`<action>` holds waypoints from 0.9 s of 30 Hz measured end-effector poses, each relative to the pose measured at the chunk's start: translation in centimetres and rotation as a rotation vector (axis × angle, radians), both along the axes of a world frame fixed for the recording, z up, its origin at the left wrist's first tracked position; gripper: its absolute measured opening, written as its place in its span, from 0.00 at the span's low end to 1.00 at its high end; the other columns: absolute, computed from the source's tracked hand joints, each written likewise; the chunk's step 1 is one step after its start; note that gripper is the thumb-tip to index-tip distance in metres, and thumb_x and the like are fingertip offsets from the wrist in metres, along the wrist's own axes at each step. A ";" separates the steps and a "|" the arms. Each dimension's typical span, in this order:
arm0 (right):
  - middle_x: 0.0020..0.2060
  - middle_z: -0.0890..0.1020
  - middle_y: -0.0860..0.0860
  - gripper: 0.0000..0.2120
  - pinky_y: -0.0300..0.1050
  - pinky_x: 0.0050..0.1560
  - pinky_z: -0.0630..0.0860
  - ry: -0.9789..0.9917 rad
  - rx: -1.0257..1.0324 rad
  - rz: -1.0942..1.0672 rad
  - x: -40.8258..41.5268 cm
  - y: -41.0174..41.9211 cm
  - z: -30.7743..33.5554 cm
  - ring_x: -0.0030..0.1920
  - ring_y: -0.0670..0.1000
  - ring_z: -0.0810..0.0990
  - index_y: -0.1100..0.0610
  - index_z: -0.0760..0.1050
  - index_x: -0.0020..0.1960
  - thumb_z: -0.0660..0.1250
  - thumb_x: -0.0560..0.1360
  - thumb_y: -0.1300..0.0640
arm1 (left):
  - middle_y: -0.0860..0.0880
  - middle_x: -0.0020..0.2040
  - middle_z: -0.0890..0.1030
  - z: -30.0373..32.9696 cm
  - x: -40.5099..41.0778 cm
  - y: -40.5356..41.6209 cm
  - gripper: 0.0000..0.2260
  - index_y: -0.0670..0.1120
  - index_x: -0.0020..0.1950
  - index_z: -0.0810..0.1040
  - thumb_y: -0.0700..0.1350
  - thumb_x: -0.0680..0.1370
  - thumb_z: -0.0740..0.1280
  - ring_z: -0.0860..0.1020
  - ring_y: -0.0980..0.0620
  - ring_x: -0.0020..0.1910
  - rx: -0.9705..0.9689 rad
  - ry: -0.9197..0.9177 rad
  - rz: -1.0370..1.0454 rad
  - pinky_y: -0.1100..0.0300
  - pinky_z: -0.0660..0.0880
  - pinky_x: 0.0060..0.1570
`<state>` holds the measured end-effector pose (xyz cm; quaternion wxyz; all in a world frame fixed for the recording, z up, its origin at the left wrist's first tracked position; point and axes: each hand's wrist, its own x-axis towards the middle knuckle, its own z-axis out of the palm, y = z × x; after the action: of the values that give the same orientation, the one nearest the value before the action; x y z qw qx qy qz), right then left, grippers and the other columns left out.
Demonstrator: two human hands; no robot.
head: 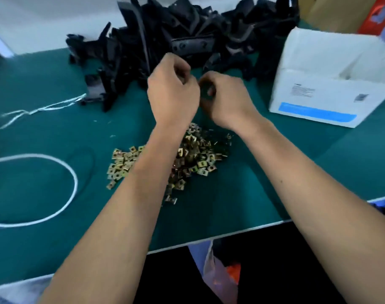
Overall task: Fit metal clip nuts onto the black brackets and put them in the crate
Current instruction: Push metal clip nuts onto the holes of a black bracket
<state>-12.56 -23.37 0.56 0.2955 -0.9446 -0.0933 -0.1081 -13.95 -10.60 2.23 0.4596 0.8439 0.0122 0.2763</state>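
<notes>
Both hands raised together above the clip nuts [187,159], apparently mid-fit.

Left of the clip nuts, a white cord loop [74,178] on the green desk [44,132]. Just beyond the nuts, left hand [173,93] curled, right hand [222,99] curled close beside it, fingers turned in as if pinching something small; contents blurred, impossible to tell. Farther behind, the heap of black brackets [165,40] within reach. Right of the nuts, a white box [332,102], open-topped, possibly the crate.
</notes>
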 end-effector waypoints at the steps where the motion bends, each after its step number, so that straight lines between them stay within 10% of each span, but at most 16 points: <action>1: 0.59 0.82 0.56 0.23 0.49 0.60 0.77 0.035 -0.031 0.071 0.8 1.3 -0.2 0.60 0.59 0.80 0.47 0.75 0.70 0.72 0.75 0.50 | 0.58 0.42 0.80 -0.3 0.6 2.1 0.08 0.50 0.48 0.80 0.39 0.74 0.66 0.80 0.55 0.46 0.028 0.040 0.023 0.55 0.79 0.51; 8: 0.50 0.86 0.44 0.08 0.28 0.55 0.72 -0.013 0.155 0.106 3.3 5.0 -1.3 0.54 0.44 0.82 0.49 0.86 0.55 0.73 0.77 0.56 | 0.55 0.46 0.82 -2.3 1.9 10.6 0.06 0.46 0.53 0.82 0.42 0.77 0.69 0.79 0.60 0.46 0.158 0.088 -0.078 0.62 0.78 0.52; 14: 0.43 0.85 0.46 0.06 0.48 0.50 0.82 -0.129 0.463 0.352 1.6 5.5 -1.0 0.46 0.46 0.84 0.57 0.83 0.51 0.73 0.74 0.60 | 0.47 0.68 0.78 -2.1 1.8 11.1 0.30 0.44 0.72 0.75 0.64 0.79 0.63 0.71 0.48 0.72 0.507 0.035 -0.293 0.59 0.66 0.71; 20: 0.45 0.84 0.57 0.16 0.49 0.51 0.82 0.088 0.726 0.521 1.0 4.3 -0.4 0.46 0.55 0.85 0.58 0.64 0.57 0.70 0.78 0.67 | 0.49 0.51 0.83 -2.0 1.5 11.2 0.30 0.41 0.72 0.73 0.63 0.81 0.65 0.81 0.46 0.52 0.500 -0.037 -0.315 0.48 0.75 0.59; 27: 0.46 0.82 0.42 0.10 0.43 0.53 0.76 0.123 -0.026 0.469 0.8 2.6 -1.2 0.46 0.43 0.79 0.49 0.84 0.54 0.78 0.74 0.51 | 0.51 0.60 0.82 -4.4 2.8 12.3 0.27 0.52 0.75 0.69 0.65 0.81 0.62 0.77 0.47 0.63 0.639 0.163 -0.105 0.51 0.59 0.66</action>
<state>-11.72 -20.77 -0.60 0.3056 -0.9056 -0.2932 0.0225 -11.17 1.70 -2.15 0.1827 0.9643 -0.0820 0.1734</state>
